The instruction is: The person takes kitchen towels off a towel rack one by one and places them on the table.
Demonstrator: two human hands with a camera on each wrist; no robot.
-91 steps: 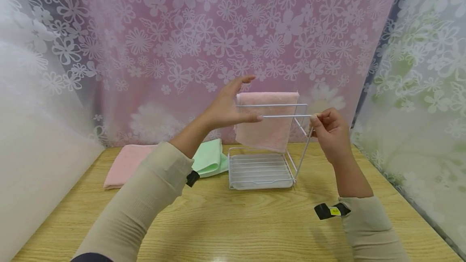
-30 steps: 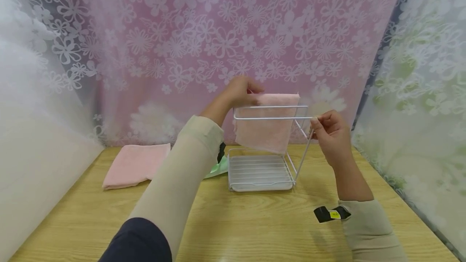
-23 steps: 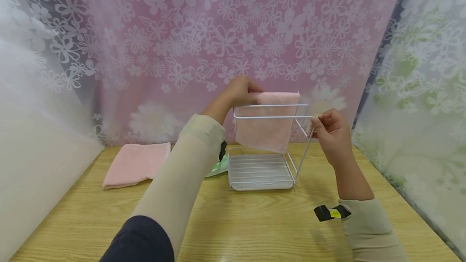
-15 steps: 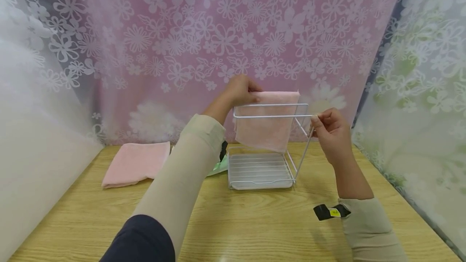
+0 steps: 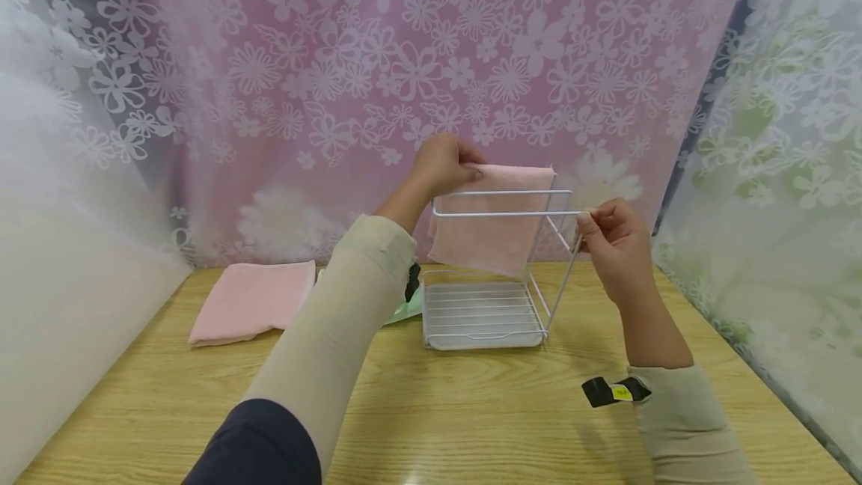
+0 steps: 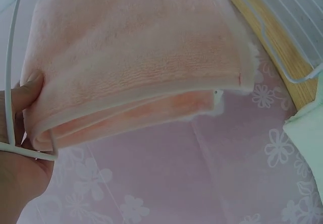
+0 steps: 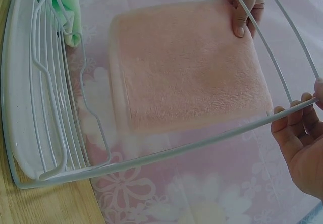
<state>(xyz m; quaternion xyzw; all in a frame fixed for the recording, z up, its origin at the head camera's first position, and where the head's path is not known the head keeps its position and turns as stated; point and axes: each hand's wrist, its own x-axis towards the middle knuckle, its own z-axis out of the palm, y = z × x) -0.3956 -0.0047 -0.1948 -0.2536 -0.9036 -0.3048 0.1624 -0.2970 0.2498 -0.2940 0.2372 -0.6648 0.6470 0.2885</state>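
A folded pink towel (image 5: 488,245) hangs over the rear top bar of a white wire rack (image 5: 505,214). My left hand (image 5: 439,167) pinches the towel's upper left corner, thumb on the near side. In the left wrist view the thumb (image 6: 34,85) presses the cloth and a rack wire crosses in front of the hand; the towel's folded layers gape along one side edge. At the rack's front right top corner, my right hand (image 5: 616,245) pinches the frame between thumb and fingers, also visible in the right wrist view (image 7: 303,148).
The rack's base holds a white tray (image 5: 488,339) under a wire grid. Left on the wooden table (image 5: 431,410) lies another folded pink towel (image 5: 252,302). A green cloth (image 5: 406,310) sits beside the base, mostly behind my left arm. A flowered pink curtain (image 5: 377,81) hangs behind.
Three seconds ago my left hand was spread beside the rack's left end; it then took hold of the towel's corner. Since half a second ago, the towel's lower edge has shifted slightly left and up.
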